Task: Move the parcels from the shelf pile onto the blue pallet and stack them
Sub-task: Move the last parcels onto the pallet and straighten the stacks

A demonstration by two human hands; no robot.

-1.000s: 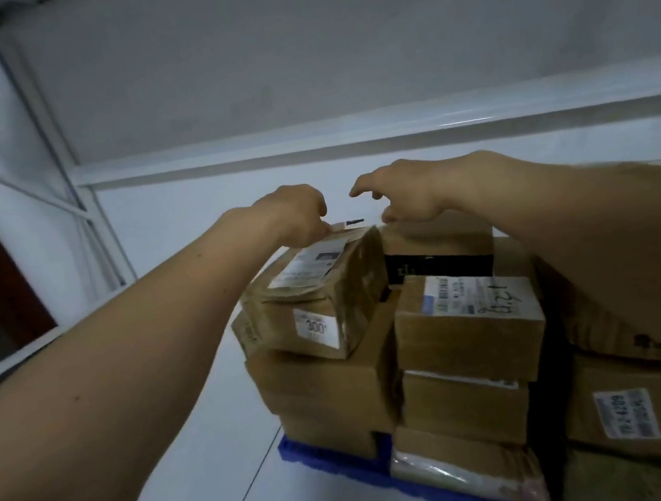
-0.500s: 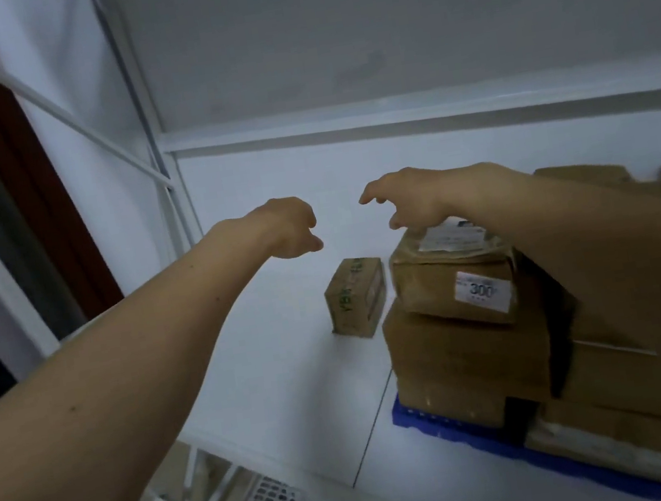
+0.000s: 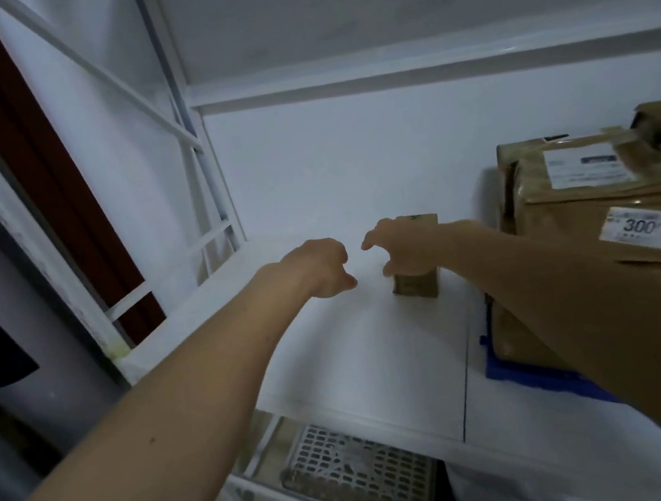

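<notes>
Parcel upright on shelf | right hand over it

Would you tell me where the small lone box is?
The small box stands on the white shelf, under the right hand, left of the pallet stack.

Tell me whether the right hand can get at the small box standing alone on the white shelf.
Probably yes. The right hand hangs right over the small box with fingers spread, nothing between them. The left hand is beside it, and the stacked parcels sit off to the right.
</notes>
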